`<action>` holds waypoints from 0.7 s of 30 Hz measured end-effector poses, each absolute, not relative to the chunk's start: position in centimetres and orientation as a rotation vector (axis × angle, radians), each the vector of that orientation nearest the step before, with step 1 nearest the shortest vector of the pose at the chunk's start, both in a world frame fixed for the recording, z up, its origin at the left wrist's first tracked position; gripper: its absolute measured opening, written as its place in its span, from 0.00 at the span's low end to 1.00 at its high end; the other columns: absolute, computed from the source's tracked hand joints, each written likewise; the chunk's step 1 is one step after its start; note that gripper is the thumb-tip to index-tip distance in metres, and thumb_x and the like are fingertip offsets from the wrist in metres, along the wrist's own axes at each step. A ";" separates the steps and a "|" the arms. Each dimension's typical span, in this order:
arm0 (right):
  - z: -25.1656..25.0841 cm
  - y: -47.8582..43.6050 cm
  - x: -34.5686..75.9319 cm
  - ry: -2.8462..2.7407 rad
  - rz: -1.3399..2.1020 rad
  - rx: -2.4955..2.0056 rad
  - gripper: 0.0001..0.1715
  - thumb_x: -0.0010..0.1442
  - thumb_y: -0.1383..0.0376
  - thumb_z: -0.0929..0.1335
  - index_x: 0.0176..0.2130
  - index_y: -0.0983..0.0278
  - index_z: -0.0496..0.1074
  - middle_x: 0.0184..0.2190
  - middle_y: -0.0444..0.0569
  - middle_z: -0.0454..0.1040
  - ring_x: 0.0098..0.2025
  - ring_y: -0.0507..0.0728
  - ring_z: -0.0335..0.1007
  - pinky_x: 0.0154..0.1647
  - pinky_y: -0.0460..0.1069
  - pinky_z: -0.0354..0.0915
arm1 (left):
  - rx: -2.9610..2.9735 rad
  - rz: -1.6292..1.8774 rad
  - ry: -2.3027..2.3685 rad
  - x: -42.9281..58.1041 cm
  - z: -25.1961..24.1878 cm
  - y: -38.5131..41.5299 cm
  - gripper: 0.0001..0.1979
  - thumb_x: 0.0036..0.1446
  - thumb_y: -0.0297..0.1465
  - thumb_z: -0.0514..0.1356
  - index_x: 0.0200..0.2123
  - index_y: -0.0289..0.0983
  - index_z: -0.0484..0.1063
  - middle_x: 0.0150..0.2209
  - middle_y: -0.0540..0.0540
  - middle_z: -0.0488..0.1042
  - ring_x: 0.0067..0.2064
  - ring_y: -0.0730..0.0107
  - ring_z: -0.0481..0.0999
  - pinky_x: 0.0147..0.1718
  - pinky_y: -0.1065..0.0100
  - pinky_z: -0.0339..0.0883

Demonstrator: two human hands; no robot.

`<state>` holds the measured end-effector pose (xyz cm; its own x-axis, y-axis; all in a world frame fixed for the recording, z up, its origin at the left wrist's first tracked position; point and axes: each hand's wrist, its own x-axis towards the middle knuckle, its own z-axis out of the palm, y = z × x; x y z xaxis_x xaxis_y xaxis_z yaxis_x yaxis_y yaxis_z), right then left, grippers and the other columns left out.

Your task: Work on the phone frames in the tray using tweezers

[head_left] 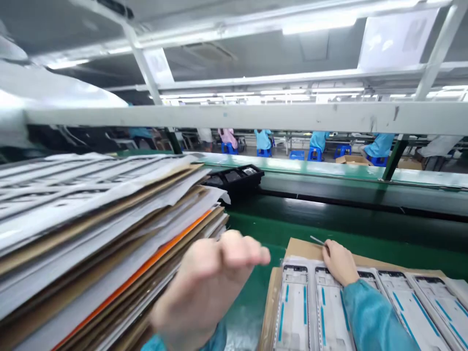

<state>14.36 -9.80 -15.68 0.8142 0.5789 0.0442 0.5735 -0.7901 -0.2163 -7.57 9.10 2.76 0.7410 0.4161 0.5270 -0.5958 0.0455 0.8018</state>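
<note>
My left hand (208,287) hovers close to the camera beside a tall stack of cardboard and paper sheets (91,243); it is blurred, its fingers curled loosely with nothing seen in them. My right hand (338,261) rests on a row of white phone frames (303,307) lying on a cardboard sheet (303,246), and it pinches thin metal tweezers (317,240) whose tip points left. Both sleeves are teal.
A black tray (236,178) sits on the dark conveyor belt (347,195) beyond the green table (263,226). A white rail (256,117) crosses overhead. Several people in blue coats sit at the far line (263,139), with blue stools near them.
</note>
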 end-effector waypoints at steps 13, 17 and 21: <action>-16.5 -10.5 15.4 -0.843 0.109 -2.820 0.19 0.68 0.52 0.54 0.41 0.57 0.66 0.36 0.43 0.73 0.38 0.59 0.71 0.31 0.49 0.46 | 2.350 0.378 0.677 -13.1 -17.1 14.7 0.17 0.64 0.40 0.51 0.39 0.36 0.74 0.34 0.46 0.73 0.33 0.73 0.72 0.35 0.71 0.66; -16.2 -10.5 15.5 -0.799 0.156 -2.847 0.21 0.67 0.50 0.52 0.42 0.55 0.67 0.34 0.46 0.73 0.37 0.61 0.70 0.30 0.49 0.47 | 2.479 0.402 0.694 -11.7 -18.6 13.2 0.19 0.66 0.38 0.48 0.54 0.40 0.69 0.49 0.47 0.72 0.48 0.69 0.74 0.48 0.68 0.67; -16.4 -10.4 15.7 -0.787 0.228 -2.838 0.22 0.66 0.49 0.52 0.41 0.55 0.67 0.33 0.46 0.73 0.37 0.62 0.69 0.31 0.49 0.48 | 2.747 0.129 0.840 -11.5 -18.3 12.4 0.22 0.67 0.38 0.43 0.60 0.45 0.64 0.45 0.47 0.72 0.43 0.64 0.75 0.40 0.62 0.70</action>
<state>15.69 -10.40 -16.41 0.8474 0.5220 -0.0974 0.4933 -0.8417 -0.2196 -11.45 12.43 -18.33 0.8282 0.5604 0.0077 0.5368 -0.7970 0.2769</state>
